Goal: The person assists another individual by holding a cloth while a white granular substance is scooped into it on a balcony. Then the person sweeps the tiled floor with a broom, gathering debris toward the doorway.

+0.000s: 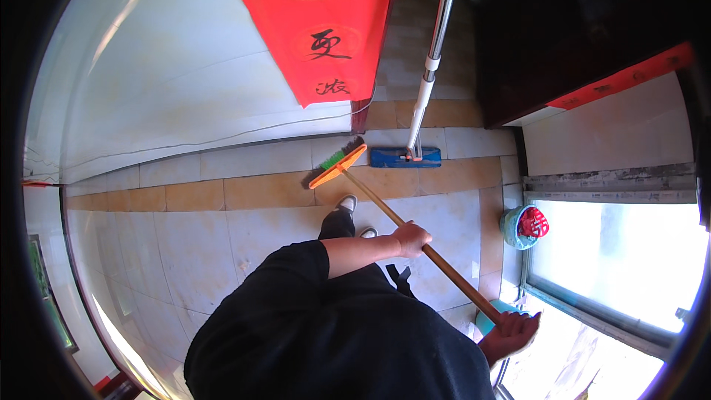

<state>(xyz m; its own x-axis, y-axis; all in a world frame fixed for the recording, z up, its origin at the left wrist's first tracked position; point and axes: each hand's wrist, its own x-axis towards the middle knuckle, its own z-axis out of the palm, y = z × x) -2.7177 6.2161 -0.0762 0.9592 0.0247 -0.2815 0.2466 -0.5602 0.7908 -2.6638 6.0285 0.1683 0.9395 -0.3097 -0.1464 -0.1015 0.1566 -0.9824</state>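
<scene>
A push broom reaches diagonally across the floor in front of me. Its orange head [337,168] carries green and dark bristles [333,158], which lie against the floor tiles by the wall. My left hand [411,239] is wrapped around the middle of the wooden handle [455,273]. Lower right, my right hand [510,334] grips the handle near its end. Just right of the broom head, a flat mop with a blue head [383,158] rests on the floor, its white and chrome pole [424,94] rising past the doorway.
A light blue bucket [510,228] holding something red stands by the bright glass door [616,261]. Part of a turquoise container [487,318] shows behind the handle. A red paper banner [333,66] bearing writing hangs on the white wall [183,61]. A thin cable [261,130] runs low along it.
</scene>
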